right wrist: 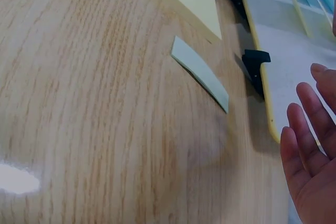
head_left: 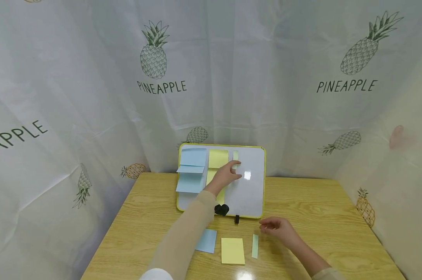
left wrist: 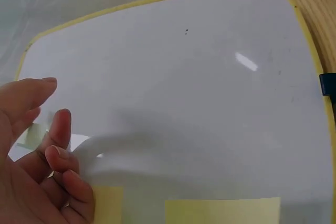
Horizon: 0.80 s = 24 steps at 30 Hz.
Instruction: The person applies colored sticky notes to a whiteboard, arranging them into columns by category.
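Observation:
My left hand point(head_left: 225, 177) reaches over the small yellow-framed whiteboard point(head_left: 254, 194), thumb and fingers parted with nothing between them. A narrow pale green sticky strip point(head_left: 235, 154) is on the board by its fingertips; in the left wrist view, fingers partly cover this strip point(left wrist: 32, 136). To the left, yellow sticky notes point(head_left: 218, 158) and blue sticky notes point(head_left: 192, 157) hang in columns, the blue ones curling outward. Low over the table, my right hand point(head_left: 279, 229) holds nothing, its fingers loosely bent, beside a thin green strip pad point(head_left: 254, 246).
On the wooden table point(head_left: 302, 202) lie a yellow sticky note pad point(head_left: 232, 251) and a blue sticky note pad point(head_left: 207, 241), the latter partly behind my left sleeve. Black supports point(right wrist: 255, 66) stick out from the board's lower edge. A pineapple-print curtain point(head_left: 246, 97) surrounds the table.

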{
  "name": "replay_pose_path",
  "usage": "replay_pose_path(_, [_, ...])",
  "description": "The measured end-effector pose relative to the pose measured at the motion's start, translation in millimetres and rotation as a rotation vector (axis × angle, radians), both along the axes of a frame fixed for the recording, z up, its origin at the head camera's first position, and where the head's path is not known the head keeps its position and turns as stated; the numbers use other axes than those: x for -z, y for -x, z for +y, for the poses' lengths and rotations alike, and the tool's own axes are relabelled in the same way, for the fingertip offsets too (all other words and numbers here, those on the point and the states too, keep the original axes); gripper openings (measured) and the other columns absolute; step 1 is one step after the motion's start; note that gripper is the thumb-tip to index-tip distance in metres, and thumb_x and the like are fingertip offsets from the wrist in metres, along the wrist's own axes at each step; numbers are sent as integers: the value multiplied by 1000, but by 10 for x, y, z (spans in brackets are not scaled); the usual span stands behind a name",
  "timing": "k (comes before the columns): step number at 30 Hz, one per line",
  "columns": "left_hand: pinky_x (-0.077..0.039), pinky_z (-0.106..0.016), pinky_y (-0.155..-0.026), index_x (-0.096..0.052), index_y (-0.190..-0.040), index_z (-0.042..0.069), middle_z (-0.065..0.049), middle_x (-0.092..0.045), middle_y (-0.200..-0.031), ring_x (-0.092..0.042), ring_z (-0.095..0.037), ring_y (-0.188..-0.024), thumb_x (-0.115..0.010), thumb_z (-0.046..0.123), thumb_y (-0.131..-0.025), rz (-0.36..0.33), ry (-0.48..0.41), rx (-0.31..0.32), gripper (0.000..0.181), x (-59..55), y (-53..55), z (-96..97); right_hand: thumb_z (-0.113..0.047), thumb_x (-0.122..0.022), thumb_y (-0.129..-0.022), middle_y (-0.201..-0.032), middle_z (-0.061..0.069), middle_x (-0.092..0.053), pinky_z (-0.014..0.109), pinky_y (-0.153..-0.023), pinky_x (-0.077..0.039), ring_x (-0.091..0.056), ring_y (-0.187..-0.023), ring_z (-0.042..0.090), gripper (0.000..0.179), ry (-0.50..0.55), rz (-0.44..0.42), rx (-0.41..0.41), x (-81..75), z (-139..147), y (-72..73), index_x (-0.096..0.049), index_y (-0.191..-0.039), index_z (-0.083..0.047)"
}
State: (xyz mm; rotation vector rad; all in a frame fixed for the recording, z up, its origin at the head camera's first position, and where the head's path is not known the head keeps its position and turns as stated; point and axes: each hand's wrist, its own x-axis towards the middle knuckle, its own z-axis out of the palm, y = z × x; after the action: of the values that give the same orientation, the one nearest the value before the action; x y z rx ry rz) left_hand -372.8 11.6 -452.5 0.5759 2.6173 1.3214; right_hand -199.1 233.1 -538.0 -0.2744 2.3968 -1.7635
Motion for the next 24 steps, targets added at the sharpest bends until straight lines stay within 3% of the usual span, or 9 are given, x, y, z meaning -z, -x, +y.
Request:
replay_pose_path(4, [-41,-30,-60,-53,-139,25,0,-56,-84,-48,-16,-68,-70,25,-92,-3,-5,20,50,96,-102,16,-4,-71,-88,-98,24,-68,29,-70,-53,-62,-80,14,32,-5,-15,12,28,-13,-31,-63,-112,17])
replay_pose_path(14, [-40,-27,-56,-56,-136,23,5,-56,-78,-49,-12,-62,-72,22,-91,12,65,106,47,327,-401,49,-7,-73,-87,-96,19,-69,26,-69,-52,-61,-80,14,34,-36,-23,39,142,13,-59,-64,-110,15])
replay_pose_path(24, [-42,-26,-57,-61,-128,17,9,-56,-78,-50,-10,-61,-74,22,-89,0,103,191,42,585,-726,18,-5,-77,-82,-91,14,-69,26,-66,-50,-60,-74,10,23,-108,53,59,266,13,-100,-70,-100,8])
